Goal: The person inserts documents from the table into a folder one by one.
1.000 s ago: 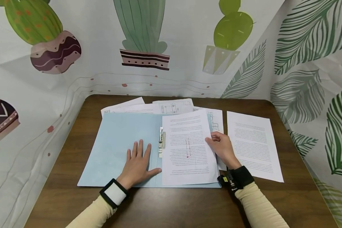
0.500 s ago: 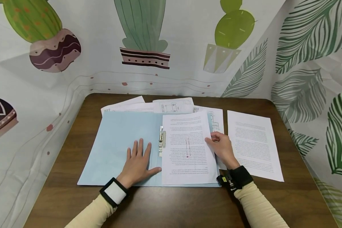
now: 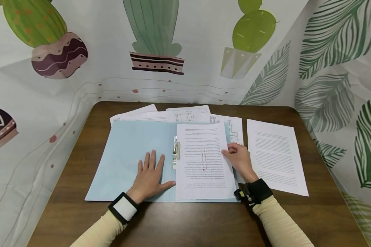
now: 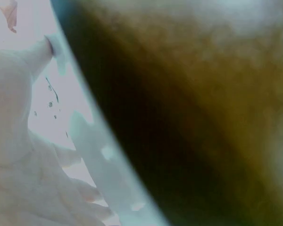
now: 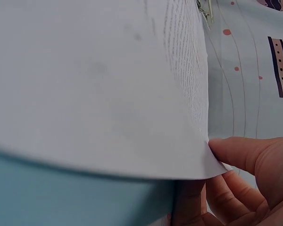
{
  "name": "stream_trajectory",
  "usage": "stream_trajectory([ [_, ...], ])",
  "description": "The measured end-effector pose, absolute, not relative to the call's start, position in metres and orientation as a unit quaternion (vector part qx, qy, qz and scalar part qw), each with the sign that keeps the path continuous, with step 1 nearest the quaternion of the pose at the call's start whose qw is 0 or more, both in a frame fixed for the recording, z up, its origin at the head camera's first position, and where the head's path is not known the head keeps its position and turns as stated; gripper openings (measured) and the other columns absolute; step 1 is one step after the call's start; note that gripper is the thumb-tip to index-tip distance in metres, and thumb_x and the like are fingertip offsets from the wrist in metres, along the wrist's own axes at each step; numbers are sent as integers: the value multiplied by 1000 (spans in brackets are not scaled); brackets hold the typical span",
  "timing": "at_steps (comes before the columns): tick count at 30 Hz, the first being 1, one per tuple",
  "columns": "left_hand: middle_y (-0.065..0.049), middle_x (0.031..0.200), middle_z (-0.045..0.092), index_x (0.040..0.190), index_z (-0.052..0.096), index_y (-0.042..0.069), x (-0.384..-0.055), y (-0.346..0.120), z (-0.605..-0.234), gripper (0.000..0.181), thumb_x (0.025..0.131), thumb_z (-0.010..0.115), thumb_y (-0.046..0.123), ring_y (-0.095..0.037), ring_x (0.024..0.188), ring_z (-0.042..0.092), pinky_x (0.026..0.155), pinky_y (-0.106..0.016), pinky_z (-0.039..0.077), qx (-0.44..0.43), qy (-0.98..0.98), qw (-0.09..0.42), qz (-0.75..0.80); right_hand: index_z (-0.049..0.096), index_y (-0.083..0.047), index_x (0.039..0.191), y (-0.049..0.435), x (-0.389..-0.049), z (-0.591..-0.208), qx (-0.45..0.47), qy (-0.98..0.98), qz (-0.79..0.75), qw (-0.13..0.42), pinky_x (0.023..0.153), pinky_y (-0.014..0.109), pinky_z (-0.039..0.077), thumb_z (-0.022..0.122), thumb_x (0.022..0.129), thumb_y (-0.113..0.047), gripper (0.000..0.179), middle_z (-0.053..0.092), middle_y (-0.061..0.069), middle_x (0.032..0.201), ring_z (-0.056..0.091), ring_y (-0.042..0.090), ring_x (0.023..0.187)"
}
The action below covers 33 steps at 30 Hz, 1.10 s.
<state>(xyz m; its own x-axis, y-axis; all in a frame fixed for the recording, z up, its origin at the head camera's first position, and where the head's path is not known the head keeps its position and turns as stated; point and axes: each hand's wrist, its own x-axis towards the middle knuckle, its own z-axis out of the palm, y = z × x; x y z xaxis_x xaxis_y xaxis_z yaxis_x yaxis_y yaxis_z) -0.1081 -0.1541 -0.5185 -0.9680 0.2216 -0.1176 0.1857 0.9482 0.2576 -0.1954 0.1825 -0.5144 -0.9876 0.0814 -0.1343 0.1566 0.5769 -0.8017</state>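
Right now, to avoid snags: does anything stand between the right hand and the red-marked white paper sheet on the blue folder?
Nothing visible: the right hand pinches the red-marked white paper sheet by its edge.

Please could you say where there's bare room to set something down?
Bare table shows in front of the folder, between the sleeves, and left of the folder; a narrower strip lies right of the loose page. It is crowded behind the folder, where papers overlap, and around the right hand.

head view: even light, faint sheen on table [image 3: 185,219]. left wrist: left hand [image 4: 30,160] overexposed, right half blurred. right wrist: near paper [image 5: 108,122] soft.
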Motion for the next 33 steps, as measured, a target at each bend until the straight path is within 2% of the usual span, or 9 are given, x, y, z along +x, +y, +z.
stream_trajectory([
  [17,-34,165,13,158,34,-2,-107,-157,-514,104,85,75,61,-55,152,8,113,-75,16,106,979,93,145,73,-1,109,178,-197,-516,49,909,-413,35,75,36,47,74,93,-13,20,71,14,95,67,29,89],
  [24,-34,164,16,157,37,-2,-107,-156,-513,104,84,76,61,-55,151,11,112,-75,18,107,980,83,142,71,-1,108,176,-197,-514,37,926,-374,38,67,33,43,74,92,-13,20,66,12,88,60,26,77],
  [28,-34,164,16,157,37,-2,-108,-156,-513,104,84,76,61,-55,151,11,112,-75,17,106,981,85,141,66,-3,126,175,-197,-515,38,940,-335,47,60,32,41,74,93,-19,37,64,10,86,58,24,71],
  [31,-33,165,14,158,35,-1,-108,-155,-514,105,84,75,62,-54,152,9,113,-74,16,104,981,93,137,53,-6,146,174,-197,-515,37,947,-315,49,57,33,39,74,94,-23,58,63,10,85,58,23,69],
  [33,-33,165,14,158,35,-1,-109,-155,-515,105,85,75,62,-54,152,9,113,-74,16,104,981,92,135,44,-8,153,173,-197,-514,32,949,-311,47,56,33,38,74,94,-23,68,63,11,86,58,24,68],
])
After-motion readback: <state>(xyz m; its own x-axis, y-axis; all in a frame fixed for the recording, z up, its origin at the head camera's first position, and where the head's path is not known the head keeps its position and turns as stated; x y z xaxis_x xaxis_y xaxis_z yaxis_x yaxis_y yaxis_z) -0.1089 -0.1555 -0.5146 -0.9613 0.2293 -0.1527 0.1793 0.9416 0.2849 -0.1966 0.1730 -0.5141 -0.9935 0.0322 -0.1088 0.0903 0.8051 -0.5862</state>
